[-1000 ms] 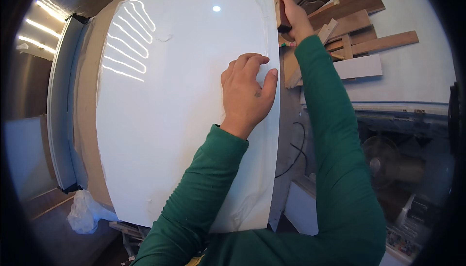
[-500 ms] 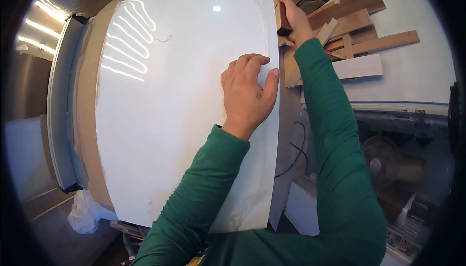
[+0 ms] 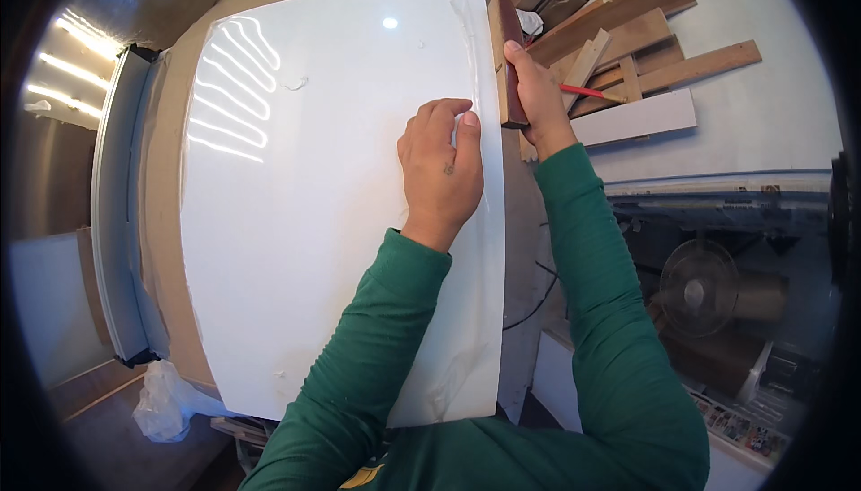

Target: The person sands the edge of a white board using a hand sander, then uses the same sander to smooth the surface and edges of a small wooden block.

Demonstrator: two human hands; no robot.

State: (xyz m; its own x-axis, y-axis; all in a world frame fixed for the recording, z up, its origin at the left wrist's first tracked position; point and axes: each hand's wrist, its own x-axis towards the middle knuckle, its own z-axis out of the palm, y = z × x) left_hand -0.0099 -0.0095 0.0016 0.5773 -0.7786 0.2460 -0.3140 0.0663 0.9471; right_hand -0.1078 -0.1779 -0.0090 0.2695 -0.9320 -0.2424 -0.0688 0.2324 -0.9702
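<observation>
A large glossy white panel [image 3: 314,204] lies flat in front of me on a brown board [image 3: 161,222]. My left hand [image 3: 441,168] presses down on the panel near its right edge, fingers bent. My right hand [image 3: 536,96] grips a dark reddish-brown wooden block [image 3: 508,38] held upright against the panel's right edge near the far corner. A red pencil [image 3: 587,92] sticks out to the right from that hand.
Several wooden planks and offcuts [image 3: 646,43] lie on a white surface to the right. A round fan [image 3: 698,286] stands lower right. A grey rail [image 3: 112,213] runs along the left, with a crumpled plastic bag [image 3: 166,401] below it.
My right hand with the block has slid a little along the panel's right edge toward me. My left hand has stayed pressed on the panel.
</observation>
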